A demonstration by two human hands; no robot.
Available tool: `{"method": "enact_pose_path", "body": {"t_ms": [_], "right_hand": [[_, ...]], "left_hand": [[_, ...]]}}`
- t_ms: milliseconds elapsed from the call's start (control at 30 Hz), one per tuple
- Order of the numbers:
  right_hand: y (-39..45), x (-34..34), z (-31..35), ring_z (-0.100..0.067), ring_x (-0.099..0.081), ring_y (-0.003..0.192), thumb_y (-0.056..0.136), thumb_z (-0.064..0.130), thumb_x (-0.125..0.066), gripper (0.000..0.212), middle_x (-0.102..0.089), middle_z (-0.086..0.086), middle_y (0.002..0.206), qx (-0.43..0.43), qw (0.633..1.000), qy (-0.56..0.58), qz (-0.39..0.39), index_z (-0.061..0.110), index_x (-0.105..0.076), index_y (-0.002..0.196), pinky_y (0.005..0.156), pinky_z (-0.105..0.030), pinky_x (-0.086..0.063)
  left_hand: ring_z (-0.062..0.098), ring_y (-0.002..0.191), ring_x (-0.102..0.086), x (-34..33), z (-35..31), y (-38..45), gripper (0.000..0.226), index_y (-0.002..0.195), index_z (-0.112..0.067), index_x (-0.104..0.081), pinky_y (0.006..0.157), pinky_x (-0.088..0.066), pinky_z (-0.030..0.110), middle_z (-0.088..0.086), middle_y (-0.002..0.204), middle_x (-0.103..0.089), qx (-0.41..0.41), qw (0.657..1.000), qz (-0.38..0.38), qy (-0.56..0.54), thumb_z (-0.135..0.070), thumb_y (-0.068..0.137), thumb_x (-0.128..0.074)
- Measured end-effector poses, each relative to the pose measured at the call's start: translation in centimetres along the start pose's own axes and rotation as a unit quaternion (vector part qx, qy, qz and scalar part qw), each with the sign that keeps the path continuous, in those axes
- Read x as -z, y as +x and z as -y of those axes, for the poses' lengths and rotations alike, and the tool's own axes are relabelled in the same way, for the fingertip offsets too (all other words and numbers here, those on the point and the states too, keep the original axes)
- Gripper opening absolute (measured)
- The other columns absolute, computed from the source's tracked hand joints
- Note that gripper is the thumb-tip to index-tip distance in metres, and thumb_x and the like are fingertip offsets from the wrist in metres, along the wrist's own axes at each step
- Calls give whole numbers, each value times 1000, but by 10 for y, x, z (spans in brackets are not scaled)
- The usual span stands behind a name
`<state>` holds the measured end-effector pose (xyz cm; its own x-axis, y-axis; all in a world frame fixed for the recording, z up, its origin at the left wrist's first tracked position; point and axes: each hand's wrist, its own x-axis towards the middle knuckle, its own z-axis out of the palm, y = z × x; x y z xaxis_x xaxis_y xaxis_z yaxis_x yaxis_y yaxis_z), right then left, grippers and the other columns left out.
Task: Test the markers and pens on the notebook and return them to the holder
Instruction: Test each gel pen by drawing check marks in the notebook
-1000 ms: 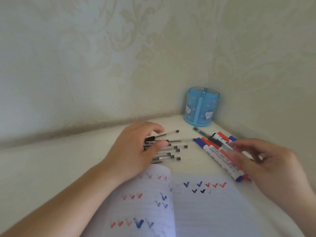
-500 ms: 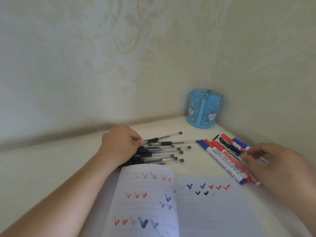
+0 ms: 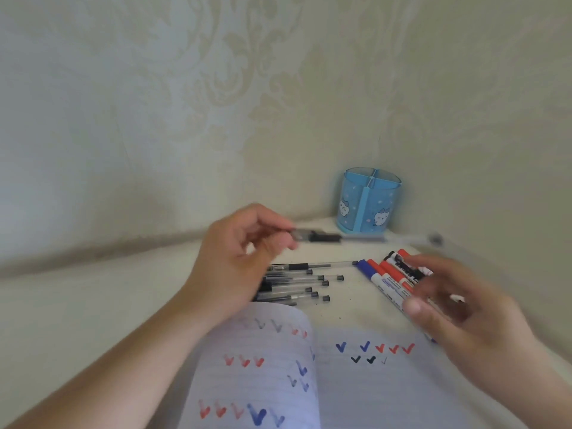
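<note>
My left hand (image 3: 241, 261) pinches one clear pen (image 3: 356, 238) by its tip end and holds it level above the desk, its far end pointing right. Below it lies a pile of several clear black-ink pens (image 3: 297, 283). To the right, several blue, red and black markers (image 3: 387, 280) lie side by side. My right hand (image 3: 458, 311) hovers over the markers with fingers loosely spread, holding nothing. The open notebook (image 3: 340, 376) with red, blue and black ticks lies nearest me. The blue holder (image 3: 368, 202) stands in the corner.
Patterned walls meet in a corner right behind the holder. The white desk (image 3: 93, 298) stretches to the left of my left arm.
My left hand lifted one pen out of the pile and raised it above the desk. My right hand shifted a little left over the markers.
</note>
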<state>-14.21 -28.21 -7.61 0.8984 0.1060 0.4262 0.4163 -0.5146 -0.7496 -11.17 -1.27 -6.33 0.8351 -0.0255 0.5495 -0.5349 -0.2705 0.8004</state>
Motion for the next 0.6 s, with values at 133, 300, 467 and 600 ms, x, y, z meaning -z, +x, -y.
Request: {"method": "enact_pose_path", "body": {"t_ms": [133,300,467,600], "right_hand": [[-9,-8,13,-15,-60,58,69,70,-66,42,-68,8,68,88,990,93,56,44,-68,101,51,-23,-46],[-13,-17,24,-8,-69,60,72,58,-70,22,-74,18,73,110,989,86,56,43,-73,88,49,-26,-55],[-16,-20,22,-15,-71,60,67,59,-75,26,-74,13,76,89,986,108,87,38,-72,83,51,-30,-57],[-16,-22,22,-13,-72,58,65,54,-78,22,-73,10,72,72,981,151,96,37,-73,77,54,-21,-56]], "left_hand": [[0,76,-64,-17,-8,-19,7,88,-36,-70,73,-45,13,-20,81,-70,-21,984,173,47,-32,83,-73],[3,92,-59,-23,-7,-27,19,111,-27,-63,85,-45,25,-15,96,-66,-168,925,278,197,-35,95,-59],[14,85,-58,-27,-9,-33,24,110,-12,-63,75,-47,27,-2,94,-65,-182,914,310,190,-26,100,-47],[16,80,-58,-28,-8,-32,24,111,-10,-63,71,-46,22,1,90,-65,-146,924,327,138,-23,101,-45]]}}
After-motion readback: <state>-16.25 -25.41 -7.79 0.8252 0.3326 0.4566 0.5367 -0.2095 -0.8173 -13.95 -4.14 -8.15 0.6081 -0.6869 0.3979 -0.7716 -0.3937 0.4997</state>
